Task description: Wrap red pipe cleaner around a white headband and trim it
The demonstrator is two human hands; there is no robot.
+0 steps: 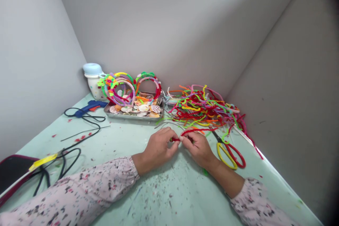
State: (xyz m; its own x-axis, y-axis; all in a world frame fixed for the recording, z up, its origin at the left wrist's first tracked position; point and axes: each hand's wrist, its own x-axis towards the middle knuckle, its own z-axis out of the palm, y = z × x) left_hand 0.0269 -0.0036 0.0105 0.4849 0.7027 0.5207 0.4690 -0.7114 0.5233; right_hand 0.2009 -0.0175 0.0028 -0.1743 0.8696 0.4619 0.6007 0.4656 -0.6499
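Observation:
A red pipe cleaner (202, 130) runs between my two hands over the middle of the table. My left hand (160, 146) pinches its short end between thumb and fingers. My right hand (197, 146) grips it close beside the left fingertips, and its long free end sticks out to the right over the knuckles. The fingertips of both hands nearly touch. Scissors (231, 153) with one yellow and one red handle lie just right of my right hand. A heap of many-coloured pipe cleaners (201, 106) spreads behind it.
A metal tray (135, 117) holds seashells, with wrapped headbands (123, 91) standing on them. Left of it are a white bottle with a blue lid (94, 81) and a blue glue gun (90, 107). Black cable (91, 134) loops along the left side. Grey walls border the table.

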